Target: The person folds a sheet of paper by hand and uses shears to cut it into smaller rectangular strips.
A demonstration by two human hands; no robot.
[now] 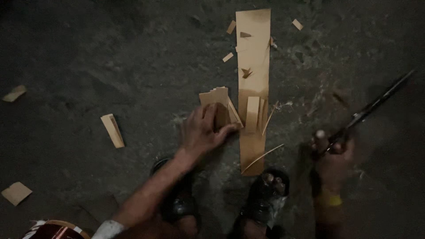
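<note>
Cardboard strips (218, 102), a small tan stack w/ flat cut edges, lie on rough dark floor (110, 57), left hand (202, 131) clamped over them. One long strip (253, 66) beside it, approx 8 scraps scattered. Right hand (333, 155) closed round 1 pair dark scissors (372, 108), blades pointing up-right. 2 black sandals (265, 194).

Dark, rough concrete floor (110, 66), long tan cardboard strip (253, 57) lying lengthwise, stack of short tan cardboard slips (215, 96) beside it, folded tan cardboard piece (112, 130), small tan offcuts (16, 193) scattered about
</note>
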